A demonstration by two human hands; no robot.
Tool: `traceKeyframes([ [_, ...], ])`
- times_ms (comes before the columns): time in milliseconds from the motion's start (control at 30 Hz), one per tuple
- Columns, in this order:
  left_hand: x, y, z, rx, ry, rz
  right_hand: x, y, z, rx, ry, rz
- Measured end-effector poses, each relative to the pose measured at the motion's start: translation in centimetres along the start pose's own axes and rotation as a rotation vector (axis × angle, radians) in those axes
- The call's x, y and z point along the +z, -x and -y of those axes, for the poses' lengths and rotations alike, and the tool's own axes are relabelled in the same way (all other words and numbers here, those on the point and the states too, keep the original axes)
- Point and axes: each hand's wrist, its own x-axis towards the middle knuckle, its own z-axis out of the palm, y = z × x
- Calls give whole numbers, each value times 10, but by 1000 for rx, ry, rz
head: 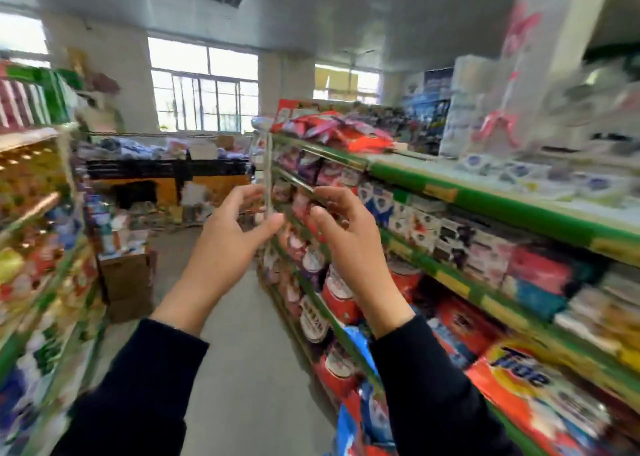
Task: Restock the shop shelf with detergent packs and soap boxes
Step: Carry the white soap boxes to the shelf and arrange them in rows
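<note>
While both arms are raised at the centre of the frame, nothing is held in either hand. The left hand (230,229) is seen with fingers loosely curled and thumb extended; the right hand (341,223) shows the same relaxed curl, thumb out towards the left hand, the two thumbs near but apart. Dark sleeves (138,379) cover both forearms.

The green-edged shelf unit (502,206) fills the right half of the frame, blurred throughout. Soap boxes (412,220), white with blue and red marks, are packed upright in a row on the middle tier at centre right. Detergent packs (530,383), orange with a yellow roundel and blue lettering, lie on the tier at lower right; further red and blue packs (341,300) are stacked just below the right hand. Red sachets (346,130) are heaped on the top tier, above the hands. A cardboard box (126,279) stands on the floor at left centre.
</note>
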Motion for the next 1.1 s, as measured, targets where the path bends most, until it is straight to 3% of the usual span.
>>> traceKeyframes([
  [433,267,-61,-62,166,243,297,-227,-39,-70,54,376,-232],
  [867,412,-143,-95,318,374,506,-359,-95,-110,236,778,-195],
  [967,437,-179,-112,390,332,594,-395,-128,-104,382,919,-193],
  [1100,480,-221,-139,525,73,799,-448,-173,-101,606,1055,-164],
])
